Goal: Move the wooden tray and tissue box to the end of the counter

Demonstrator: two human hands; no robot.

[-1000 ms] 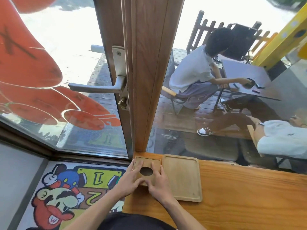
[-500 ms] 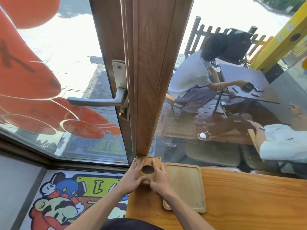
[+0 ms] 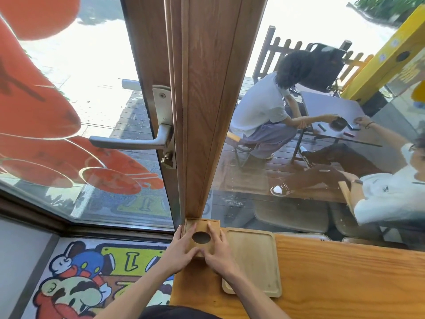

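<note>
Wooden counter (image 3: 345, 279) fills lower right, cut off by the frame at right and bottom; its left end meets the wooden door post (image 3: 207, 111); wooden tray (image 3: 253, 261) lies flat near that end, just right of the tissue box, near-left corner hidden behind the right forearm; tissue box (image 3: 202, 229) sits in the far-left corner against the post base, oval opening up, sides mostly hidden; left hand (image 3: 181, 252) and right hand (image 3: 218, 252) clamp it from either side, fingers laid over the top, thumbs nearly meeting at its near edge; box contents not visible.
</note>
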